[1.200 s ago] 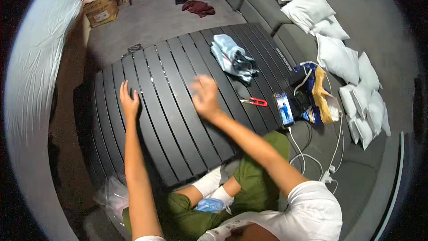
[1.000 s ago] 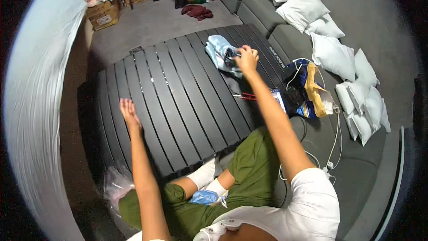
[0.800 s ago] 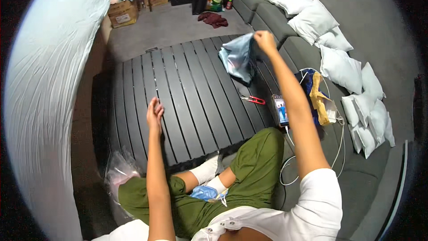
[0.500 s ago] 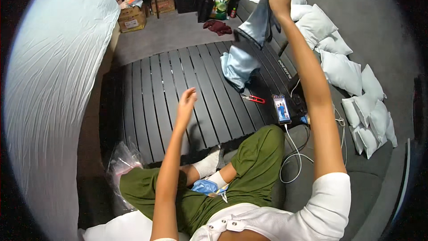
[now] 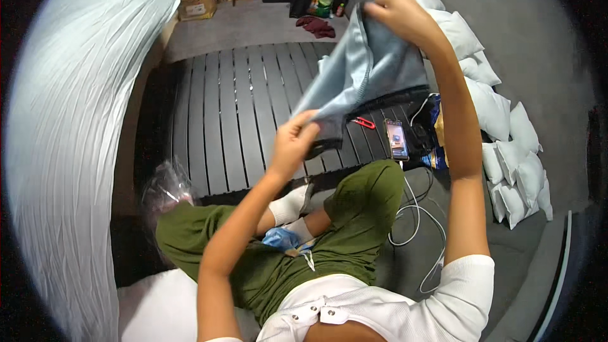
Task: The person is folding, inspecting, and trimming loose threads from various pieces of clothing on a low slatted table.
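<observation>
Stretched slantwise over the table is a shiny blue-grey cloth piece (image 5: 373, 66) with a seam and dark edges. My right hand (image 5: 402, 19) is closed on its upper corner, far and to the right. Nearer me, my left hand (image 5: 294, 142) pinches its lower left end between thumb and fingers. Below the cloth, red-handled thread snips (image 5: 364, 122) lie on the slatted dark table (image 5: 234, 101), partly covered. The light blue cloth on the tabletop is almost wholly hidden behind the raised piece.
A lit phone (image 5: 396, 139) with a white cable (image 5: 411, 206) lies at the table's right. Small white pillows (image 5: 487, 104) line the sofa at right. A clear plastic bag (image 5: 168, 187) sits by my left knee, and a white curtain (image 5: 76, 152) hangs at left. Boxes (image 5: 197, 3) stand at the back.
My right hand has brought the blue-grey cloth down and nearer. My left hand, empty before, has moved right and taken hold of the cloth's lower end; the cloth is now spread between both hands.
</observation>
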Available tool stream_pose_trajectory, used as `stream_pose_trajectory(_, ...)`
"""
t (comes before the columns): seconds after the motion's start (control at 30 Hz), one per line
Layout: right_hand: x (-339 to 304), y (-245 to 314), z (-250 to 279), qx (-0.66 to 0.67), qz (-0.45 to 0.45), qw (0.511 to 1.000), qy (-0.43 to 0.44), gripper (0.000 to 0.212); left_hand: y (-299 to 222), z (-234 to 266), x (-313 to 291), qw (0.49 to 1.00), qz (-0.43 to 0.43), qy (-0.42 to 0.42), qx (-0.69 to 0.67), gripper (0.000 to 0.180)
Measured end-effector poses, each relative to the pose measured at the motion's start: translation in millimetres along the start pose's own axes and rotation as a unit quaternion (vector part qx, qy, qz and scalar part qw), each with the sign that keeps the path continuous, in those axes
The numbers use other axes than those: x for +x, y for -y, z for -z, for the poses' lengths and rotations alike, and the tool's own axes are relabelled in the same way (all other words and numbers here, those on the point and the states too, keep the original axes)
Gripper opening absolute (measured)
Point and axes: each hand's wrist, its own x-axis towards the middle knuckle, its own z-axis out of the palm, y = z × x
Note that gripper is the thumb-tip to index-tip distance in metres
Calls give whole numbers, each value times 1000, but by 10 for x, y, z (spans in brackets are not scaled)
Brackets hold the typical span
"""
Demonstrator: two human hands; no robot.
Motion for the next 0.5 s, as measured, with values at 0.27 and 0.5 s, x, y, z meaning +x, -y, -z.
stream_pose_trajectory(0.27,-584,-661,-2035,311,-163,902,251,23,-85,1044,-194,918,330,-91,-200,29)
stream_pose_trajectory(0.5,-1431,492,-3290,498,-216,838,46,28,983,1541,-216,898,361,-212,-134,37)
